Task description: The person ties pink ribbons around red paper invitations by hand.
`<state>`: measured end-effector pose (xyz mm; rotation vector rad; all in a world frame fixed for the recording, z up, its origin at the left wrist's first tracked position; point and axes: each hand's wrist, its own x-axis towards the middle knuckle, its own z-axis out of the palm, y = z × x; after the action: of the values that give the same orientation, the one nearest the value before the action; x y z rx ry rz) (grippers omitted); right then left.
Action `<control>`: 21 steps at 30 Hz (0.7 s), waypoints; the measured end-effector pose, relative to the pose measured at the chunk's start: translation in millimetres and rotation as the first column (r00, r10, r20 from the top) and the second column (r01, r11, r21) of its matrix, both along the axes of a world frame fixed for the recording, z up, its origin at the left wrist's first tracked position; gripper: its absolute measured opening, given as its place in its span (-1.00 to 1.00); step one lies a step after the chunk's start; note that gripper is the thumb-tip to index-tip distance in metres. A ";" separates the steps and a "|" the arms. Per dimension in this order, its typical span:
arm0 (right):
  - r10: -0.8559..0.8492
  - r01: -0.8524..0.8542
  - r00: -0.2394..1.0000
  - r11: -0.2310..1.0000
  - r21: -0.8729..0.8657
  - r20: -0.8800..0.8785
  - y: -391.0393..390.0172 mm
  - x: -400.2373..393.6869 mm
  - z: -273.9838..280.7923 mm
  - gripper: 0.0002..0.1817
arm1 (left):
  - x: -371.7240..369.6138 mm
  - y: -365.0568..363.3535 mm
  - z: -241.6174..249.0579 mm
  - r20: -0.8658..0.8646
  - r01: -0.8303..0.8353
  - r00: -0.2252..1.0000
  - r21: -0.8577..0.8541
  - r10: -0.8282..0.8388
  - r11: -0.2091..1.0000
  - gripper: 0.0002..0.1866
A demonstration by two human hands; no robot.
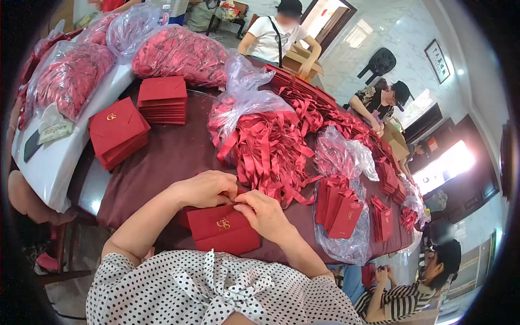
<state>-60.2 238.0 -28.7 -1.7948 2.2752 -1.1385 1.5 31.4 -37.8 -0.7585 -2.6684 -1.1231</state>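
A red paper gift bag [226,229] with a gold emblem lies on the dark red tablecloth, close against my body. At its top edge, my left hand [208,189] is closed with bent fingers. My right hand [262,214] pinches the same edge just beside it, thumb and fingers together. The fingertips hide what lies between them, perhaps a ribbon end. Beyond my hands spreads a heap of red ribbons [265,149], spilling from a clear plastic bag [244,89].
Stacked red bags [120,132] stand at left, with another stack [162,100] behind. Filled plastic sacks [179,57] line the far edge. Ribboned bags [345,216] lie on plastic at right. Co-workers sit or stand around, including a person in stripes [406,298].
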 end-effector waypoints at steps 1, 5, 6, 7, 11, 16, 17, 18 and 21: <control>0.000 0.000 1.000 1.000 -0.002 -0.019 0.6 -1.0 -1.6 -0.84 | 0.4 -1.9 3.6 0.001 0.011 1.000 -0.023 -0.011 1.000 -0.88; -0.102 0.098 0.993 0.993 0.066 0.057 10.7 -6.9 0.5 -0.83 | 15.7 -52.3 18.2 -0.278 -0.450 0.879 -0.217 0.387 0.866 -0.90; -0.115 0.109 0.989 0.992 0.071 0.090 12.9 -9.7 -0.8 -0.82 | 19.0 -63.5 17.7 -0.258 -0.567 0.817 -0.197 0.515 0.800 -0.91; -0.112 0.106 0.989 0.992 0.070 0.094 13.4 -11.3 -2.6 -0.82 | 19.5 -66.2 15.3 -0.187 -0.619 0.783 -0.141 0.593 0.773 -0.91; -0.105 0.105 0.994 0.994 0.018 0.009 10.5 -14.4 -11.9 -0.83 | 19.1 -26.9 13.7 -0.234 -0.339 0.897 0.179 0.375 0.924 -0.83; -0.107 0.107 0.994 0.994 -0.007 0.001 14.8 -10.6 -12.2 -0.73 | 24.4 -12.0 -6.2 0.006 -0.102 0.995 -0.051 0.102 0.994 -0.76; -0.139 0.135 0.988 0.989 0.052 0.062 17.6 -3.9 -6.4 -0.65 | 22.9 -12.6 -10.5 0.011 -0.086 0.996 -0.037 0.086 0.996 -0.75; -0.174 0.161 0.977 0.981 0.112 0.121 19.7 1.0 -2.1 -0.57 | 21.8 -12.3 -11.8 0.014 -0.086 0.996 -0.037 0.086 0.996 -0.75; -0.163 0.161 0.987 0.979 0.125 0.007 38.4 0.1 -0.3 -0.42 | 20.3 -9.5 -14.9 0.056 -0.264 0.964 0.136 0.259 0.955 -0.74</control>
<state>-60.1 276.4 -29.0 -1.5753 2.4614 -1.0028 21.8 21.9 -52.7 -0.3495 -2.5863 -1.2483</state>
